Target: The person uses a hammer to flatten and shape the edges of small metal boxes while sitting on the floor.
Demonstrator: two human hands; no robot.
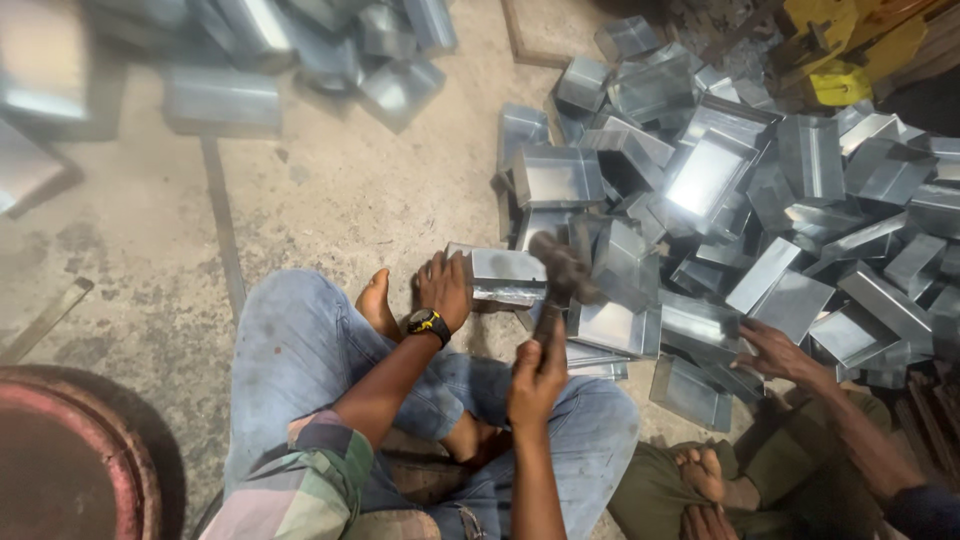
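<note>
I sit cross-legged on a concrete floor in blue jeans. My left hand (443,287), with a black and yellow watch on the wrist, presses down on a small sheet-metal box (505,277) lying on the floor in front of my feet. My right hand (536,376) is closed around the handle of a hammer (560,268), whose blurred head hovers just right of the box.
A large heap of similar shiny metal boxes (720,180) fills the right side. More boxes (260,60) lie at the top left. A co-worker's hand (775,350) reaches into the heap from the right. A round rusty rim (110,440) sits bottom left. Yellow machinery (850,50) stands top right.
</note>
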